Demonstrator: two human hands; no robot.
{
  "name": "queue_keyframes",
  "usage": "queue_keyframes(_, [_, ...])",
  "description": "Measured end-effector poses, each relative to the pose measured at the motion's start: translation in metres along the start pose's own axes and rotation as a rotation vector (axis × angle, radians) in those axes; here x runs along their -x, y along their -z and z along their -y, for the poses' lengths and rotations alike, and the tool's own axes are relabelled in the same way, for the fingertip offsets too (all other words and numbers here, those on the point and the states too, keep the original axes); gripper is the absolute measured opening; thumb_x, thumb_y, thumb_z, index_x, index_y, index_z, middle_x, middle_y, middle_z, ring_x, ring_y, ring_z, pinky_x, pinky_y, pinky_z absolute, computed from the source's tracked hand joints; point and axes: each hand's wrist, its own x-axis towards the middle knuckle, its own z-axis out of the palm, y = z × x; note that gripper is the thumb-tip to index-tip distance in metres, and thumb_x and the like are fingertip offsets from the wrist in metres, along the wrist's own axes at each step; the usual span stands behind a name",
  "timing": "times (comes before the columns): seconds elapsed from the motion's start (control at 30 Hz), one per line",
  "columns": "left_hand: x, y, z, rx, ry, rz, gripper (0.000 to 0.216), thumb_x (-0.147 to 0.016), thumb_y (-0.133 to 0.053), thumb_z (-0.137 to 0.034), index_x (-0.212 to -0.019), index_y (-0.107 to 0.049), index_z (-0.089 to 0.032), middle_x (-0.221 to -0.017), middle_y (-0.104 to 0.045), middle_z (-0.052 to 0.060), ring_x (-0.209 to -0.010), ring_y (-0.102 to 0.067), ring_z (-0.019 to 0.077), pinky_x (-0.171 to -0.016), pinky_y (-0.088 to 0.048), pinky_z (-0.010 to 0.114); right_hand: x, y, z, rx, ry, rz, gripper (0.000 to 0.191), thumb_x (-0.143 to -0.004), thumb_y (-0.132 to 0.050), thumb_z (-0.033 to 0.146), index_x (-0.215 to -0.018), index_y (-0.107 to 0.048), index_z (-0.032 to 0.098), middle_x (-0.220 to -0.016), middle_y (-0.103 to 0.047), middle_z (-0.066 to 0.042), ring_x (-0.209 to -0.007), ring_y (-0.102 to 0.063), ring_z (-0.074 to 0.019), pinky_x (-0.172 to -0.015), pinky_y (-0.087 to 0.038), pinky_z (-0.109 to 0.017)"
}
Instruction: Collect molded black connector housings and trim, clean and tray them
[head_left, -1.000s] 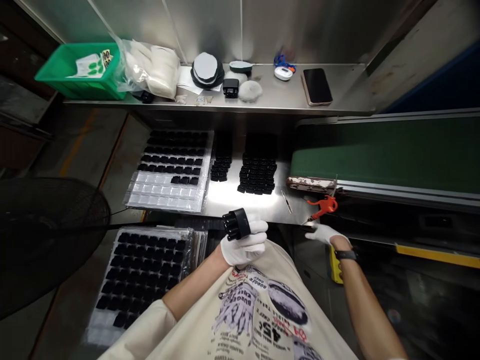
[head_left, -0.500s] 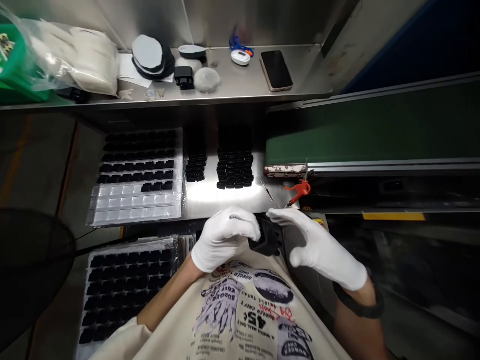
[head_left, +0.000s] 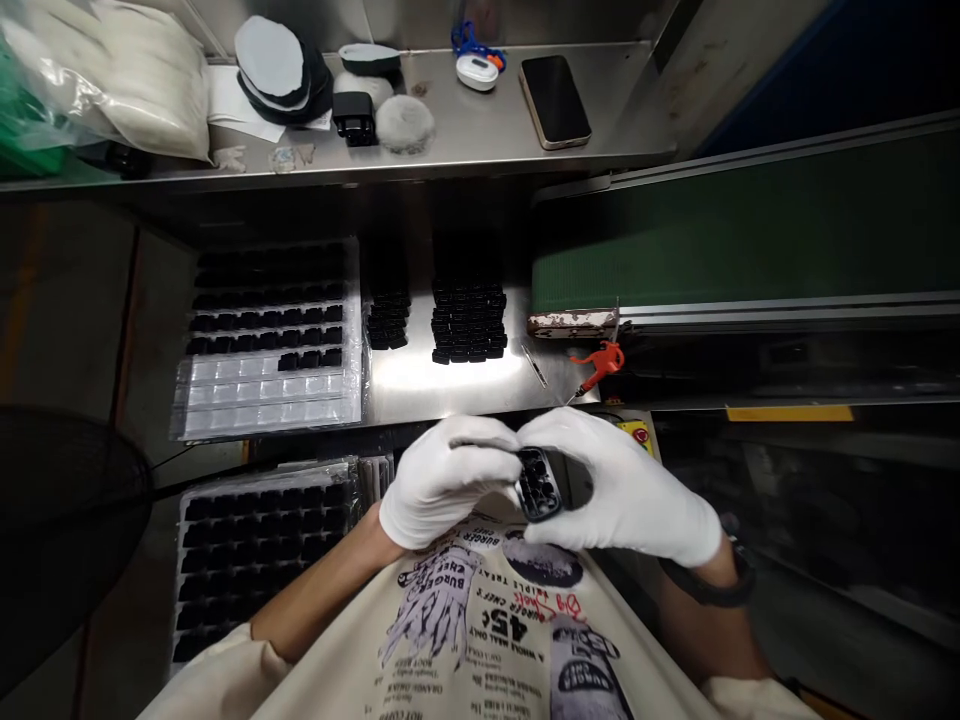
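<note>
A small black plastic housing [head_left: 540, 485], rounded at the corners, is held in front of my shirt with its ribbed, hollow side facing up. My left hand [head_left: 446, 482], in a white glove, pinches its left edge between curled fingers. From the other side my right hand [head_left: 626, 490], gloved too, curves round it, fingers at the far end and thumb at the near end. Rows of similar black parts [head_left: 470, 320] stand on the steel bench beyond, beside a second narrower group [head_left: 388, 320]. A clear blister tray [head_left: 255, 398] at left is partly filled with black parts.
Below that tray lies another full tray [head_left: 255, 560]. An orange air gun [head_left: 602, 362] and a thin pen-like tool [head_left: 535, 366] lie near the green conveyor belt [head_left: 735, 235]. The shelf [head_left: 465, 150] holds a phone [head_left: 555, 102] and round pads. A dark fan [head_left: 71, 550] is at left.
The black housing has been turned so that its ribbed inside shows. My right hand has moved left and closed round it, while my left hand keeps its hold.
</note>
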Motion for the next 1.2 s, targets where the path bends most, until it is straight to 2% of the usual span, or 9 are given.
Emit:
queue_keyframes(0.07, [0.008,-0.003,0.000,0.018,-0.072,-0.164,0.017,-0.093,-0.089,-0.017,-0.107,-0.081,-0.022,-0.096,-0.078,0.005,-0.084,-0.076,0.0172,-0.073,-0.064,0.027,-0.002,0.001,0.003,0.013,0.031,0.000,0.050,-0.072,-0.104,0.045,-0.112,-0.080,0.026,-0.112,-0.079,-0.003,-0.100,-0.072,-0.0254,-0.089,-0.060,-0.039])
queue_keyframes(0.13, [0.012,-0.004,-0.001,0.043,-0.024,-0.196,0.022,-0.088,-0.094,-0.014,-0.104,-0.080,-0.019,-0.097,-0.077,0.005,-0.084,-0.076,0.0161,-0.076,-0.066,0.027,-0.005,0.001,0.007,0.016,0.054,-0.001,0.052,-0.072,-0.105,0.047,-0.112,-0.081,0.026,-0.111,-0.079,-0.003,-0.098,-0.072,-0.0256,-0.088,-0.060,-0.038])
queue_keyframes(0.23, [0.012,-0.002,-0.004,0.094,0.028,-0.196,0.022,-0.083,-0.097,-0.013,-0.095,-0.078,-0.017,-0.093,-0.076,0.003,-0.082,-0.074,0.0145,-0.075,-0.065,0.025,-0.008,0.000,0.009,0.012,0.073,0.005,0.053,-0.072,-0.105,0.049,-0.113,-0.081,0.026,-0.112,-0.079,-0.003,-0.099,-0.073,-0.0257,-0.088,-0.060,-0.038])
queue_keyframes(0.33, [0.009,0.002,-0.009,0.094,0.019,-0.181,0.024,-0.081,-0.097,-0.009,-0.095,-0.079,-0.017,-0.093,-0.076,0.003,-0.083,-0.074,0.0143,-0.075,-0.065,0.025,-0.009,-0.002,0.006,-0.022,0.092,0.017,0.056,-0.072,-0.105,0.050,-0.116,-0.081,0.027,-0.115,-0.080,-0.003,-0.101,-0.074,-0.0260,-0.090,-0.060,-0.038])
queue_keyframes(0.5, [0.008,0.001,-0.017,0.075,-0.027,-0.174,0.028,-0.080,-0.097,-0.005,-0.099,-0.080,-0.015,-0.094,-0.076,0.004,-0.081,-0.076,0.0137,-0.072,-0.066,0.024,-0.008,-0.007,-0.009,-0.214,0.120,0.022,0.067,-0.068,-0.107,0.053,-0.124,-0.081,0.027,-0.119,-0.081,-0.004,-0.106,-0.075,-0.0247,-0.097,-0.061,-0.038])
queue_keyframes(0.67, [0.007,-0.004,-0.021,0.035,-0.044,-0.178,0.027,-0.082,-0.097,-0.009,-0.101,-0.081,-0.017,-0.094,-0.078,0.005,-0.082,-0.079,0.0166,-0.074,-0.067,0.027,-0.008,-0.013,-0.021,-0.389,0.206,0.029,0.072,-0.064,-0.108,0.057,-0.123,-0.083,0.025,-0.118,-0.081,-0.006,-0.105,-0.076,-0.0242,-0.099,-0.062,-0.038])
queue_keyframes(0.8, [0.004,-0.005,-0.021,0.030,-0.075,-0.189,0.022,-0.085,-0.096,-0.014,-0.100,-0.080,-0.018,-0.092,-0.080,0.005,-0.083,-0.080,0.0169,-0.073,-0.068,0.026,-0.008,-0.015,-0.021,-0.395,0.233,0.021,0.076,-0.061,-0.109,0.056,-0.124,-0.083,0.025,-0.119,-0.081,-0.006,-0.106,-0.075,-0.0231,-0.099,-0.062,-0.036])
queue_keyframes(0.97, [0.002,-0.004,-0.021,0.067,-0.107,-0.153,0.017,-0.091,-0.092,-0.016,-0.102,-0.079,-0.018,-0.088,-0.079,0.003,-0.074,-0.077,0.0134,-0.067,-0.066,0.023,-0.007,-0.015,-0.020,-0.367,0.237,0.011,0.075,-0.061,-0.109,0.058,-0.124,-0.083,0.025,-0.118,-0.081,-0.006,-0.105,-0.075,-0.0230,-0.100,-0.062,-0.038])
queue_keyframes(1.2, [0.000,-0.005,-0.025,0.045,-0.126,-0.143,0.019,-0.087,-0.094,-0.013,-0.098,-0.079,-0.016,-0.088,-0.078,0.004,-0.076,-0.076,0.0133,-0.070,-0.066,0.023,-0.002,-0.016,-0.022,-0.391,0.218,0.037,0.082,-0.055,-0.112,0.054,-0.126,-0.082,0.026,-0.121,-0.080,-0.006,-0.107,-0.075,-0.0242,-0.104,-0.061,-0.040])
